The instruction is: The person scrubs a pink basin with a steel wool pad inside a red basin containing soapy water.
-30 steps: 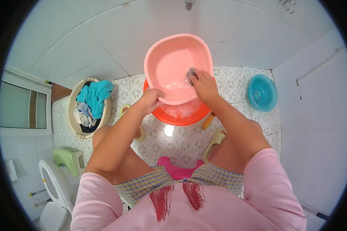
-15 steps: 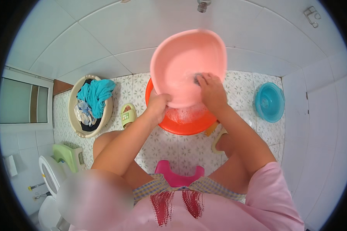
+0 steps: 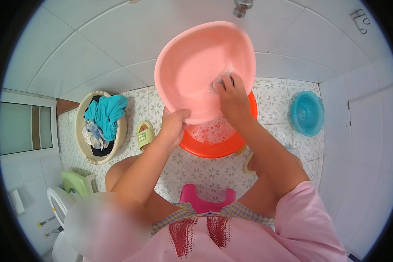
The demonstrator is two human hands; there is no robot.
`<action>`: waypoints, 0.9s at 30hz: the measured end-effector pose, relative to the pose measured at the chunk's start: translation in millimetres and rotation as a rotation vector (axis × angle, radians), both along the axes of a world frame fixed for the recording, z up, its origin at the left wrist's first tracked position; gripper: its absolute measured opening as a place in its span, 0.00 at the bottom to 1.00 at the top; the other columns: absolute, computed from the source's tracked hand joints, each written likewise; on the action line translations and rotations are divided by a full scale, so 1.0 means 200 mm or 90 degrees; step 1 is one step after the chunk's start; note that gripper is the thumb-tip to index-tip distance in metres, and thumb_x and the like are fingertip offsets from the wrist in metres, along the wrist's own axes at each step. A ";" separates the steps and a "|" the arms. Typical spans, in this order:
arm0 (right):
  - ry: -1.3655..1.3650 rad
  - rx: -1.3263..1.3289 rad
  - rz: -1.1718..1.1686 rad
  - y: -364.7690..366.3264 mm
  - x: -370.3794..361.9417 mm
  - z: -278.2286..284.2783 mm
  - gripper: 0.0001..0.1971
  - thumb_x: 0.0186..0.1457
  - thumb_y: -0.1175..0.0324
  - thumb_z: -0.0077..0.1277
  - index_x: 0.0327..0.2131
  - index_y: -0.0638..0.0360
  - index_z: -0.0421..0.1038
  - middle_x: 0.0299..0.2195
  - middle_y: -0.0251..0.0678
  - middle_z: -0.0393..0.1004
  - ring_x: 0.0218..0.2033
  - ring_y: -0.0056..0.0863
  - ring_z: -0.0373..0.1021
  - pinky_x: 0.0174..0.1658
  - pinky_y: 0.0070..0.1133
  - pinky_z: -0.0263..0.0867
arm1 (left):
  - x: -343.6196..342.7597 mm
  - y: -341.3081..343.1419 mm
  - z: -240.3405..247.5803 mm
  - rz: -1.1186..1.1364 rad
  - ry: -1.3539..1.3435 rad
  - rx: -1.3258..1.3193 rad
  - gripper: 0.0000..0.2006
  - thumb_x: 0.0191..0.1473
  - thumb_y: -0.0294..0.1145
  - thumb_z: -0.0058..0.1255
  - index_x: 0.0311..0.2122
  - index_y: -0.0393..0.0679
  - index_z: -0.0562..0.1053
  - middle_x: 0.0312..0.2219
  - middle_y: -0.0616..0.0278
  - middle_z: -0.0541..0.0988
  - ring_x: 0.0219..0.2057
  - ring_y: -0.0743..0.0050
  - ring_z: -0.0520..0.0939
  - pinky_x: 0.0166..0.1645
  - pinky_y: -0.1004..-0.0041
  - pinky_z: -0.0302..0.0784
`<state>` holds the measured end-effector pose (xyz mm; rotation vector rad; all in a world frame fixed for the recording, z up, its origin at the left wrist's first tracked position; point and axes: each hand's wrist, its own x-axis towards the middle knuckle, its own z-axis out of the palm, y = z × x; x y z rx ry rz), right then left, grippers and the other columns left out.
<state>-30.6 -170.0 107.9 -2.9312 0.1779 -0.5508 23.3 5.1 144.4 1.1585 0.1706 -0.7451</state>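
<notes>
Two hands hold up one pink basin (image 3: 192, 61), tilted above a red tub (image 3: 214, 152), whose far side it hides. The left hand (image 3: 174, 126) pinches the basin's near rim, thumb over the lip, its other fingers mostly out of sight beneath. The right hand (image 3: 234, 98) is curled narrow around a grey scourer (image 3: 217, 83) on the basin's inner right side; fingers cover much of the scourer, so its full outline cannot be told. A blurred patch blots out the left sleeve, and something clear and bluish beside the right forearm, nearer than the basin, is hard to make out. The basin is smooth, matt plastic with rounded corners, wet with a little suds by the scourer; the tub is glossy and round, with frothy water showing under the basin's near rim. Left of the basin stands a cream oval hamper (image 3: 79, 135) of crumpled teal, pale and dark clothes (image 3: 107, 112), with a green slipper (image 3: 146, 138) between hamper and basin. Well right of the basin sits a translucent blue bowl (image 3: 308, 124). Beyond the basin, a metal tap (image 3: 243, 8) is cut off by the top edge. Nearer than the basin, a pink stool (image 3: 207, 205) is partly covered by checked shorts (image 3: 179, 213).
</notes>
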 end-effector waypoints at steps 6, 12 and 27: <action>0.150 0.390 0.222 0.29 -0.16 0.08 0.30 0.42 0.80 0.46 0.54 0.55 0.61 0.53 0.41 0.60 0.57 0.46 0.54 0.59 0.33 0.54 | -0.04 0.07 -0.05 -0.048 -0.005 0.043 0.27 0.42 0.16 0.40 0.53 0.37 0.59 0.45 0.58 0.70 0.43 0.66 0.75 0.43 0.67 0.76; 0.081 -0.014 -0.005 0.10 -0.17 -0.01 0.31 0.41 0.77 0.51 0.53 0.55 0.60 0.54 0.41 0.57 0.58 0.49 0.51 0.60 0.41 0.49 | -0.02 0.07 -0.03 -0.006 -0.046 0.047 0.28 0.41 0.15 0.39 0.52 0.37 0.59 0.43 0.57 0.70 0.40 0.67 0.75 0.40 0.68 0.75; 0.124 0.222 0.179 0.23 -0.18 -0.03 0.23 0.45 0.73 0.50 0.49 0.55 0.65 0.54 0.42 0.56 0.56 0.50 0.52 0.60 0.41 0.50 | 0.02 0.04 -0.05 0.043 -0.078 0.048 0.30 0.39 0.12 0.38 0.54 0.38 0.59 0.45 0.55 0.70 0.44 0.65 0.74 0.46 0.69 0.73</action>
